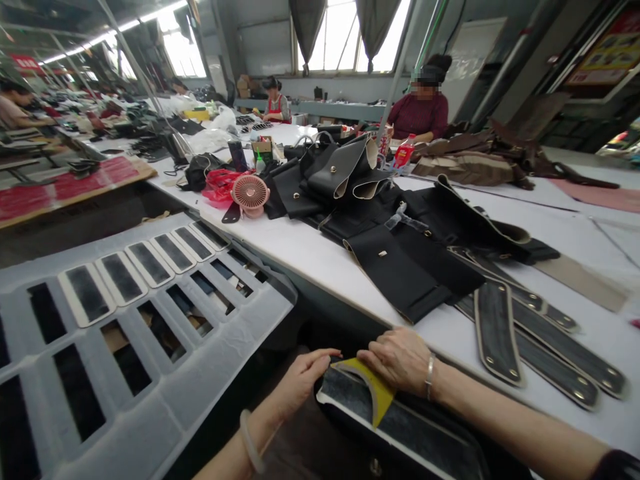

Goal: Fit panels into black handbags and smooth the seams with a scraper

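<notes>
My right hand [395,360] is closed on a yellow backing sheet [381,395], which curls up from a long black panel with pale edges [425,430]. The panel lies along a black leather bag piece [350,443] near my body, with a metal stud low on it. At the panel's left end, my left hand [307,377] grips the corner with thumb and fingers together. My right palm's underside and the sheet's held edge are hidden.
Black leather bag pieces [350,193] lie heaped on the white table [300,257], with studded straps [497,333] to the right. At left, a grey slotted rack [165,407] carries pale-framed black panels [120,277]. A pink fan [251,196] stands behind. Co-workers [420,110] sit across.
</notes>
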Demonstrator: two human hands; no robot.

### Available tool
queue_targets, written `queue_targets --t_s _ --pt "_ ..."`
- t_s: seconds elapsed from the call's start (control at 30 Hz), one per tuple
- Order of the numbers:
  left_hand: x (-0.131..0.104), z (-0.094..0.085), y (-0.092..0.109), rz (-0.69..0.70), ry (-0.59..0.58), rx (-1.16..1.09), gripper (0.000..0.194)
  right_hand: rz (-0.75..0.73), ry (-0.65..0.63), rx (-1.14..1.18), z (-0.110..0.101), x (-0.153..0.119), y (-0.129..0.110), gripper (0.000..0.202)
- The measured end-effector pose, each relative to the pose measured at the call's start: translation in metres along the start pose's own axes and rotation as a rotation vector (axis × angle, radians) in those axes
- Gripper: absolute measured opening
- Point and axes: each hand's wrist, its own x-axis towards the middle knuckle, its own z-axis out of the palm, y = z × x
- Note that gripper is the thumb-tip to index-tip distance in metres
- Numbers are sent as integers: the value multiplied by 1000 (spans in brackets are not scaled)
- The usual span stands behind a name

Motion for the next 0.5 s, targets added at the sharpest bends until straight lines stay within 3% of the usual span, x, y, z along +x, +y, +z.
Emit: queue_targets --t_s 0.13,0.23,0.37,0.5 --pt "3 -2 8 28 -35 65 37 480 62 209 -18 -44 15 62" --pt "8 0 9 28 -48 40 35 684 60 787 -31 -77 1 59" --pt "13 7 8 -22 -37 -105 37 786 -73 1666 -20 -100 -65 66" --pt "12 13 -6 -170 37 -363 49 623 -77 2036 30 -81 -146 68"
